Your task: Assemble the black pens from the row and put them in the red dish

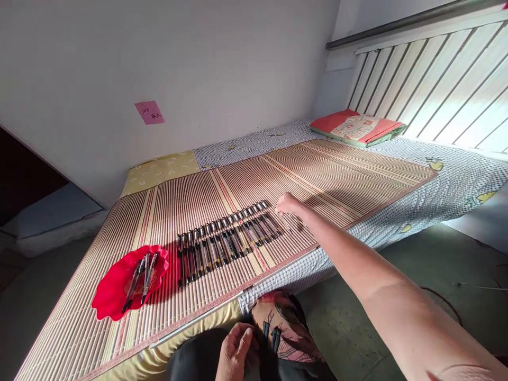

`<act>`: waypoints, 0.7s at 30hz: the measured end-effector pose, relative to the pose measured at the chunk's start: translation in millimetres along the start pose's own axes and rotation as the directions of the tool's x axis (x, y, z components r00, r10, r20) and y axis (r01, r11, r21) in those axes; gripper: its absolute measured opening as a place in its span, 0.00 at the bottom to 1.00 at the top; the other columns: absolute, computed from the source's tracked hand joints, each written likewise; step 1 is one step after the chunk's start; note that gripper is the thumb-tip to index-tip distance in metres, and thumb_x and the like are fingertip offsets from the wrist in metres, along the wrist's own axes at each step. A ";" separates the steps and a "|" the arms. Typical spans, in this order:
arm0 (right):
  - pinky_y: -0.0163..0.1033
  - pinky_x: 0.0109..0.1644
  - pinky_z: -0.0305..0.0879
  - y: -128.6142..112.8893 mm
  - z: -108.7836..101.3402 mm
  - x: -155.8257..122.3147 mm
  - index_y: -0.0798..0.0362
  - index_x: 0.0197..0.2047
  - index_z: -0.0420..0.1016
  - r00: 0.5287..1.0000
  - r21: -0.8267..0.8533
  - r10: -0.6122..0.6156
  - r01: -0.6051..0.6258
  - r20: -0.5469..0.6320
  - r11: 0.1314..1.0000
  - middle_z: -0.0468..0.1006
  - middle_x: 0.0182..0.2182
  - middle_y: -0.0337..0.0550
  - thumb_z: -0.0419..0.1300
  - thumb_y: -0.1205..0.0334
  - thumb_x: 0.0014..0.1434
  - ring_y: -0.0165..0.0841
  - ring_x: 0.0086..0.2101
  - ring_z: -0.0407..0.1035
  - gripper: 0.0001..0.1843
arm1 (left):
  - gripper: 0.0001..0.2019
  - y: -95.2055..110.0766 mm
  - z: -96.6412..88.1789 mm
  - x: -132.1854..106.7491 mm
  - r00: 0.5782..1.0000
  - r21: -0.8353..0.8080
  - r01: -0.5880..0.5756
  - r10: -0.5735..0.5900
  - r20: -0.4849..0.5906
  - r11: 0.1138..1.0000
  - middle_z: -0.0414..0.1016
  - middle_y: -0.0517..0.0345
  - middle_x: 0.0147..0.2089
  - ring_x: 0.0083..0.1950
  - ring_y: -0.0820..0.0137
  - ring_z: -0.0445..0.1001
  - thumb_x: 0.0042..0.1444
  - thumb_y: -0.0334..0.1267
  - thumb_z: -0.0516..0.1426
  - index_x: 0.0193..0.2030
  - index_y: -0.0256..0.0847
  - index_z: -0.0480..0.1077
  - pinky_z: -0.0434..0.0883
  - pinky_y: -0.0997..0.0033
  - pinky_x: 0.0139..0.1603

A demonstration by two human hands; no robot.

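Observation:
A row of dark-capped pens [228, 238] lies side by side on a striped bamboo mat [190, 201]. At the row's right end, my right hand [289, 204] is closed in a pinch close to the mat. What looks like a pen's dark tip [291, 230] shows below it; the rest is mostly hidden by the fingers and shadow. My left hand [237, 346] rests in my lap with its fingers curled and nothing visible in them. To the row's left, a red scalloped plate [109, 288] holds several more pens [145, 275].
A patterned bedsheet [448, 196] spreads under the mat on a bed. Folded red and green bedding [357, 127] lies at the far right, by a white slatted headboard [432, 84]. A pink note [150, 112] is on the wall. Grey floor [357, 317] lies below the bed edge.

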State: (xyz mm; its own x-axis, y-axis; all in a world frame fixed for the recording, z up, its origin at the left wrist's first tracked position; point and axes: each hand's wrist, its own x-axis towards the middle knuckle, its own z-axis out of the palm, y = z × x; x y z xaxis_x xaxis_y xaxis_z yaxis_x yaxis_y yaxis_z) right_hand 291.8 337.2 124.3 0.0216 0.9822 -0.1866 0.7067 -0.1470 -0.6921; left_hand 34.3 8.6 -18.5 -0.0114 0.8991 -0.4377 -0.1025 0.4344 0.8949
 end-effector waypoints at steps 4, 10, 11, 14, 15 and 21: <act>0.30 0.26 0.69 2.2 17.0 17.2 0.63 0.34 0.85 0.999 -0.073 0.048 -0.048 -0.002 0.996 0.83 0.21 0.47 0.75 0.71 0.51 0.32 0.24 0.78 0.07 | 0.35 -7.6 2.2 3.5 0.999 -0.001 -0.005 0.005 -0.053 1.000 0.76 0.57 0.25 0.19 0.74 0.69 0.44 0.74 0.66 0.34 0.38 0.75 0.58 0.76 0.18; 0.30 0.29 0.73 6.8 29.4 23.3 0.59 0.38 0.87 0.999 -0.111 0.052 -0.052 -0.002 0.992 0.86 0.26 0.46 0.74 0.69 0.55 0.33 0.28 0.81 0.06 | 0.34 -7.5 6.3 4.7 0.999 -0.012 0.019 -0.019 -0.029 1.000 0.74 0.59 0.23 0.19 0.76 0.68 0.45 0.73 0.66 0.32 0.38 0.73 0.57 0.78 0.19; 0.29 0.30 0.73 7.5 30.0 23.2 0.59 0.37 0.87 0.999 -0.113 0.050 -0.050 -0.004 0.992 0.86 0.26 0.45 0.74 0.68 0.55 0.32 0.28 0.81 0.05 | 0.34 -7.3 6.3 4.6 0.999 -0.013 0.021 -0.021 -0.027 1.000 0.74 0.60 0.23 0.19 0.76 0.68 0.45 0.73 0.66 0.32 0.38 0.73 0.57 0.77 0.19; 0.30 0.31 0.74 10.4 30.9 23.2 0.58 0.36 0.87 0.999 -0.110 0.046 -0.048 -0.021 0.993 0.87 0.29 0.46 0.74 0.67 0.56 0.32 0.30 0.82 0.04 | 0.34 -7.2 5.8 3.9 0.999 -0.018 0.030 -0.030 -0.037 0.999 0.74 0.59 0.24 0.20 0.74 0.68 0.44 0.73 0.66 0.32 0.39 0.73 0.58 0.77 0.20; 0.30 0.31 0.74 11.7 31.2 23.5 0.59 0.37 0.87 0.999 -0.104 0.045 -0.048 -0.030 0.993 0.88 0.31 0.47 0.73 0.67 0.57 0.32 0.30 0.82 0.04 | 0.34 -7.3 5.6 3.6 0.999 -0.020 0.036 -0.037 -0.039 0.999 0.74 0.60 0.24 0.20 0.74 0.69 0.44 0.73 0.66 0.32 0.39 0.73 0.58 0.76 0.20; 0.30 0.35 0.77 20.0 36.1 29.5 0.61 0.43 0.86 0.994 -0.066 0.054 -0.061 -0.095 0.996 0.89 0.37 0.52 0.74 0.66 0.58 0.34 0.34 0.83 0.10 | 0.34 -8.7 5.4 3.6 0.998 -0.018 0.052 -0.053 -0.021 0.998 0.73 0.60 0.24 0.20 0.75 0.68 0.45 0.73 0.66 0.32 0.39 0.72 0.56 0.77 0.20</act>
State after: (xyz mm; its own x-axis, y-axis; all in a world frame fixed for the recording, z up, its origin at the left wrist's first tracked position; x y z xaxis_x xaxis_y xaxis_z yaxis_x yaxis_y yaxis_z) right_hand 281.0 359.0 79.8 0.1271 0.9794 -0.1569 0.7490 -0.1984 -0.6322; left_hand 40.5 8.3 -27.4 -0.0270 0.8735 -0.4860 -0.1209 0.4798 0.8690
